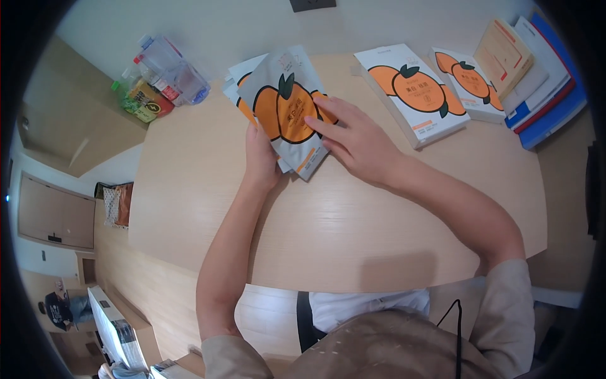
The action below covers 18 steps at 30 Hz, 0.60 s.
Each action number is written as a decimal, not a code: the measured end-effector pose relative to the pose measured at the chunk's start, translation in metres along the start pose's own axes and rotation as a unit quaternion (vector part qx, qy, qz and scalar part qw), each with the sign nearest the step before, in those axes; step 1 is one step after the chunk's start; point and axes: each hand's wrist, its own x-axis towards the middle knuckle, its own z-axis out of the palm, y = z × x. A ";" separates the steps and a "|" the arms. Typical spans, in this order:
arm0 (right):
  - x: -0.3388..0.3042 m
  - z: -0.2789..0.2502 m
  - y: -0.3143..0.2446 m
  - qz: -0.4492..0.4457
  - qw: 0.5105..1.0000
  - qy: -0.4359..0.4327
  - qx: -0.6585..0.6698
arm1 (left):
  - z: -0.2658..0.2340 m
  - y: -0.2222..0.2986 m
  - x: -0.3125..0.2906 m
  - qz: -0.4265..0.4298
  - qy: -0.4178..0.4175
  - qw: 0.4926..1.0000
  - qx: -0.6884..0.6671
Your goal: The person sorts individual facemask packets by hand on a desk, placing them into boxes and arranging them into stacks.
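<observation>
Deftly, a left hand (262, 155) grips a fanned stack of silver packets (265, 114) printed with oranges, its fingers hidden behind them. The right hand (360, 136) lays spread fingers on the front packet's right side; whether they pinch it, one cannot tell. The packets sit over the table's far half, left of 2 white boxes (413, 95). The front packet's long axis slants steeply, its top toward the wall (252, 28) and slightly left, its bottom toward the wearer and slightly right. Pale wood grain covers the table (315, 234), whose far left corner bears plastic bottles (154, 88). Blue folders (552, 101) stand at right; beyond the table at left are a door (53, 208) and another person (60, 309).
</observation>
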 end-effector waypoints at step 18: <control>0.012 -0.018 0.000 0.257 0.842 -0.001 0.473 | 0.022 0.020 -0.017 0.048 -0.077 0.961 0.262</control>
